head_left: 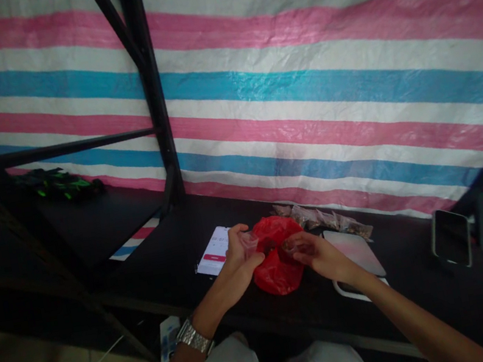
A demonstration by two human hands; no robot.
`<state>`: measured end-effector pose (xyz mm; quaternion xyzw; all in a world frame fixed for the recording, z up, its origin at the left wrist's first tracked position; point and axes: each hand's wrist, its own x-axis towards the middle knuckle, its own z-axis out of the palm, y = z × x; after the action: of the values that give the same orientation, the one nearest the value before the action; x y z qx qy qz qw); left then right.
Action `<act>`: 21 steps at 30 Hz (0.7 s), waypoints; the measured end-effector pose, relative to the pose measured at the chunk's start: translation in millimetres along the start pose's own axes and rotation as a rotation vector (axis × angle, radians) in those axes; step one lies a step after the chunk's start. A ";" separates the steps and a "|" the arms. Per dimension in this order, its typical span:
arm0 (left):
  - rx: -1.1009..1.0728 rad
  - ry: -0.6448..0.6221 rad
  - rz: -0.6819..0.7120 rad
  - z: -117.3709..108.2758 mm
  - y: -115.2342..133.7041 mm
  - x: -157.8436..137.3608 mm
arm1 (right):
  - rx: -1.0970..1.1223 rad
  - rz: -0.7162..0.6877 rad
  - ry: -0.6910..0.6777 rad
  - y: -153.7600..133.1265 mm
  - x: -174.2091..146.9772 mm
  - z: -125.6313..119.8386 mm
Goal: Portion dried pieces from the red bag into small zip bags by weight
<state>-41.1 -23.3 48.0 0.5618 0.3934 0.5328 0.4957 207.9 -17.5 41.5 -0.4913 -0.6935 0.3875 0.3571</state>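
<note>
A red plastic bag sits on the black table in front of me, its mouth open towards me. At its left side, my left hand has its fingers closed on a small clear plastic bag. My right hand reaches over the right side of the red bag with its fingers pinched together. Small brownish bits show at those fingertips, too dim to name. Dark contents inside the red bag are mostly hidden by shadow. Behind it, several small filled clear bags lie in a row along the striped sheet.
Left of the red bag lies a phone with a lit screen. A flat scale-like device is partly behind my right forearm. Another phone stands tilted at the right. Black metal posts rise before the striped sheet.
</note>
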 end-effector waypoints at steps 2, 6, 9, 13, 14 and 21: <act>0.008 0.004 0.036 -0.2 16.7 -2.8 | 0.035 -0.014 -0.019 -4.7 -1.2 3.6; 0.129 -0.019 0.170 7.0 50.9 -6.7 | 0.088 -0.066 0.003 -16.8 0.6 7.1; 0.180 0.010 0.273 16.3 49.1 -1.3 | 0.115 -0.111 0.058 -30.4 3.0 -1.0; 0.167 0.062 0.255 31.7 10.6 10.9 | 0.108 -0.175 0.154 -55.7 1.7 -15.6; 0.160 0.062 0.247 36.4 0.3 12.6 | 0.070 -0.191 0.156 -62.5 0.6 -17.2; 0.089 0.018 0.220 60.0 -34.6 9.7 | -0.619 -0.338 -0.003 -100.9 -2.3 -9.3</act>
<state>22.4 -15.3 19.8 0.6182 0.3569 0.5712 0.4052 175.8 -39.8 135.0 -0.4542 -0.8501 0.0951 0.2491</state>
